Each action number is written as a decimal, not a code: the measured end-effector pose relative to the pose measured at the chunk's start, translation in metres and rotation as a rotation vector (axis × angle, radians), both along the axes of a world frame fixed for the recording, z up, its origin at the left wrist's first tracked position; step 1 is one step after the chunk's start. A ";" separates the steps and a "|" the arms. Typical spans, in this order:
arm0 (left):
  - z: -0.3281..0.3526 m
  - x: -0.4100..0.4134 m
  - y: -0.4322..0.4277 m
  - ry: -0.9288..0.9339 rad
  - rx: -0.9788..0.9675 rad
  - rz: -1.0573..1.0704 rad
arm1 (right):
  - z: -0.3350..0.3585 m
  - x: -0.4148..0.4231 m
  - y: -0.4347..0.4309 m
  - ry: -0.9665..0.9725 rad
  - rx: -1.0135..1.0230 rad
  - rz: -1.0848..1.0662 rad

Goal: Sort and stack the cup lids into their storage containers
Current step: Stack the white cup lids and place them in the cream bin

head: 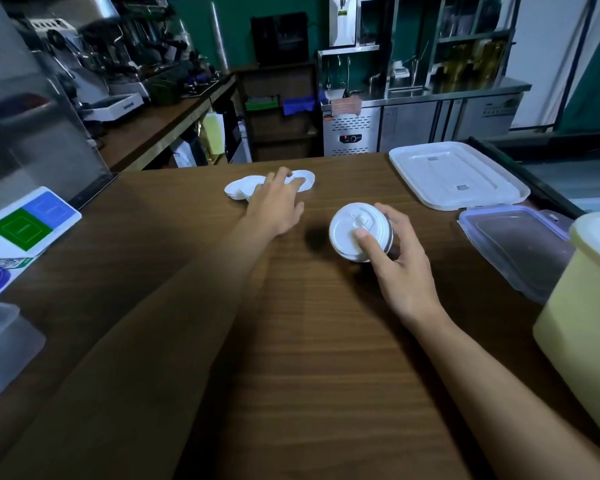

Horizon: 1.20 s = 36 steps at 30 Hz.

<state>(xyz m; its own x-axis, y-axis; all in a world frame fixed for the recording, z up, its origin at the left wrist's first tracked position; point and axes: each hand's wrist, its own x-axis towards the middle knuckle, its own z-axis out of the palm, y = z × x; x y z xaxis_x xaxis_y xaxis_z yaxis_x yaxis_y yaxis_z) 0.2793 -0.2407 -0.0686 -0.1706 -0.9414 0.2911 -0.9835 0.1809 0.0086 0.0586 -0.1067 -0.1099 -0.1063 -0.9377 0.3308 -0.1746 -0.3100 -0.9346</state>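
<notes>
1. Gathering step, likely mid-task: collecting loose lids (303,180) at upper centre of frame onto a held stack.
2. Gripping stack of lids (352,228) with right hand (400,258), centre-right of frame: thumb on top, fingers curled round the side. Probably held just above the surface (291,358), going by the dark shadow beside it.
3. Reaching with left hand (276,207), fingers spread and fairly straight, touching the loose lids; nothing pinched.
4. Next move calls for: peeling one lid off the overlapping pile, checking its type, seating it squarely on the stack.
5. Around: white tray lid (454,174) upper right; clear lid with purple rim (513,247) right; yellow bin (582,306) at right edge; clear tub (0,341) lower left; green-and-blue card (28,223) left.
6. Nothing blocking the reach. Risk: lifting two overlapped lids together. Cannot tell which container takes this lid type.
</notes>
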 end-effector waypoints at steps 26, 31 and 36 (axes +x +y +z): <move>-0.046 -0.002 0.138 0.197 -0.260 -0.132 | 0.002 -0.002 0.015 -0.005 -0.013 0.033; -0.049 -0.009 0.204 0.279 -0.302 -0.124 | 0.007 -0.008 0.044 0.035 -0.013 0.022; -0.040 -0.015 0.239 0.257 -0.228 -0.201 | 0.005 -0.015 0.074 0.011 -0.012 0.032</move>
